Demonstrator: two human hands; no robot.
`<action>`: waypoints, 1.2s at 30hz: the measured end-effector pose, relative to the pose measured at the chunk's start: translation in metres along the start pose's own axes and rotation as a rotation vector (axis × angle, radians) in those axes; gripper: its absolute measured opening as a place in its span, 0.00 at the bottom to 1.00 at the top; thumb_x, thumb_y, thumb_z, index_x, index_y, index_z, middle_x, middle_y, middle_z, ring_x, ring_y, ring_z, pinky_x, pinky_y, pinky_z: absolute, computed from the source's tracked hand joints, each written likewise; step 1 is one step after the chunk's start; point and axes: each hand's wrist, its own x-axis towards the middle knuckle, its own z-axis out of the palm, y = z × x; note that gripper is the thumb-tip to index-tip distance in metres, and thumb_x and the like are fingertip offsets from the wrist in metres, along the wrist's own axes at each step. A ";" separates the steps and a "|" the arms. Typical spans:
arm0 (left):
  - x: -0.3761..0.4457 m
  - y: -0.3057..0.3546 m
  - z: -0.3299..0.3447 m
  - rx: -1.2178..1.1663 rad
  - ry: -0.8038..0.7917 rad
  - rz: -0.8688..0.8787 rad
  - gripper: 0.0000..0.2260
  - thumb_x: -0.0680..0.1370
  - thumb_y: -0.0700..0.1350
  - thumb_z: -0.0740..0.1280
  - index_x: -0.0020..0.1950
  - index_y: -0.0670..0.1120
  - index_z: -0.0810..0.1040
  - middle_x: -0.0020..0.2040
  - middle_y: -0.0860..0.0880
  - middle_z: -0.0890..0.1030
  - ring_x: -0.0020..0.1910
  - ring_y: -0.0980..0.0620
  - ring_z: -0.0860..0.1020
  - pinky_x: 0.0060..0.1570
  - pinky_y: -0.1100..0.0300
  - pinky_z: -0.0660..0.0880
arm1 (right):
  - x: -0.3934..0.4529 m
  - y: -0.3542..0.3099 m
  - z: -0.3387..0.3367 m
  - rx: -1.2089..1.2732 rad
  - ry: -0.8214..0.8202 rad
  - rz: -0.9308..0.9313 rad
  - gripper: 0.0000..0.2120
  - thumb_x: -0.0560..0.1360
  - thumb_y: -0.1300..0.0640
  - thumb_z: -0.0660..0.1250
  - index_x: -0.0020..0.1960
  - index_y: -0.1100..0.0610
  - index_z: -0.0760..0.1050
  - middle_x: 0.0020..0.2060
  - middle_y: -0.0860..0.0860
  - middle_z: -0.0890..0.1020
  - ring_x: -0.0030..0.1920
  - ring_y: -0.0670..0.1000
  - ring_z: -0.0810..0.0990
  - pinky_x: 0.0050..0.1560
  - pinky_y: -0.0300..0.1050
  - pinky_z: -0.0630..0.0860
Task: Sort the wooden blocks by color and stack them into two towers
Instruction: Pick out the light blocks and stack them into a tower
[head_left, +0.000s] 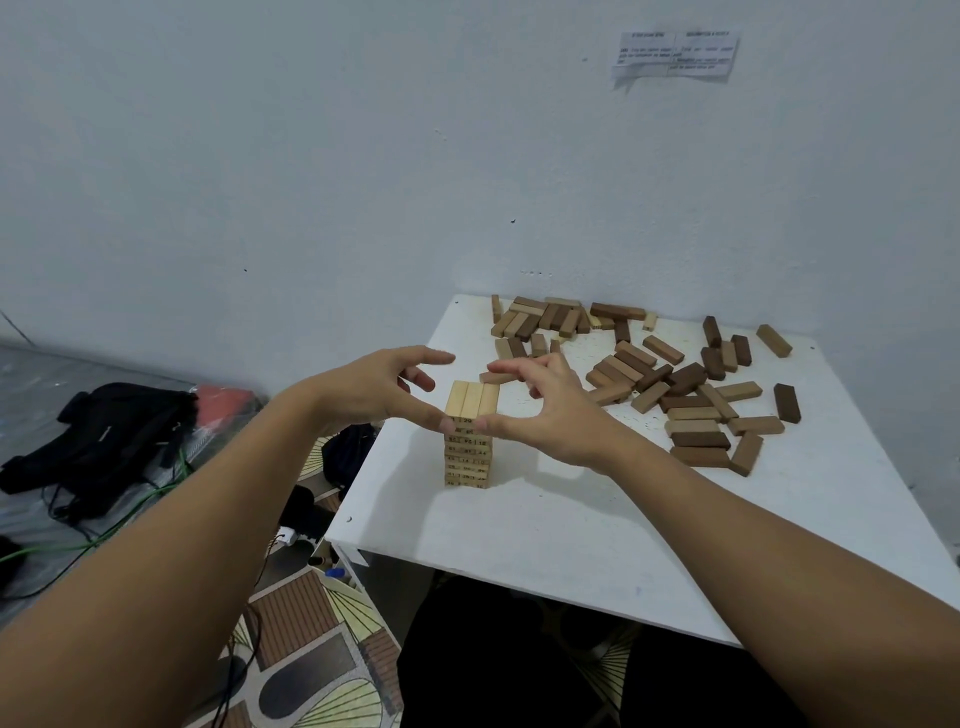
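Observation:
A tower of light wooden blocks (470, 452) stands on the white table (545, 525), several layers high, with numbers printed on its near ends. My left hand (374, 389) is at the tower's left side, its thumb tip touching the upper layers. My right hand (545, 400) is at the tower's right side, its thumb tip also touching the upper layers. The other fingers of both hands arch above the top without holding a block. A loose pile of light, medium and dark brown blocks (675, 384) is spread over the table's far right part.
The table stands in a corner against a pale wall. Black bags (104, 441) and green cables (93, 540) lie on the floor to the left. A patterned floor mat (311, 649) shows below the table's left edge. A paper note (675, 54) is stuck on the wall.

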 end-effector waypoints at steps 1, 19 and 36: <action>-0.003 0.003 -0.003 0.011 0.001 -0.002 0.45 0.61 0.57 0.85 0.76 0.65 0.69 0.66 0.52 0.75 0.62 0.56 0.74 0.63 0.52 0.73 | -0.001 0.001 -0.002 0.029 0.013 0.000 0.35 0.64 0.25 0.70 0.69 0.32 0.71 0.62 0.41 0.66 0.67 0.47 0.68 0.69 0.50 0.69; 0.094 0.139 0.127 0.789 0.204 0.071 0.35 0.82 0.65 0.61 0.84 0.53 0.54 0.82 0.38 0.55 0.81 0.35 0.50 0.77 0.38 0.54 | -0.057 0.117 -0.114 -0.495 0.196 0.237 0.22 0.84 0.47 0.57 0.77 0.48 0.68 0.78 0.53 0.66 0.76 0.58 0.62 0.76 0.55 0.59; 0.280 0.122 0.199 0.707 0.519 -0.140 0.21 0.85 0.56 0.55 0.74 0.47 0.70 0.73 0.39 0.64 0.73 0.36 0.60 0.74 0.42 0.56 | 0.071 0.209 -0.173 -0.502 0.172 0.229 0.22 0.84 0.42 0.56 0.77 0.43 0.68 0.71 0.54 0.70 0.71 0.60 0.65 0.71 0.56 0.64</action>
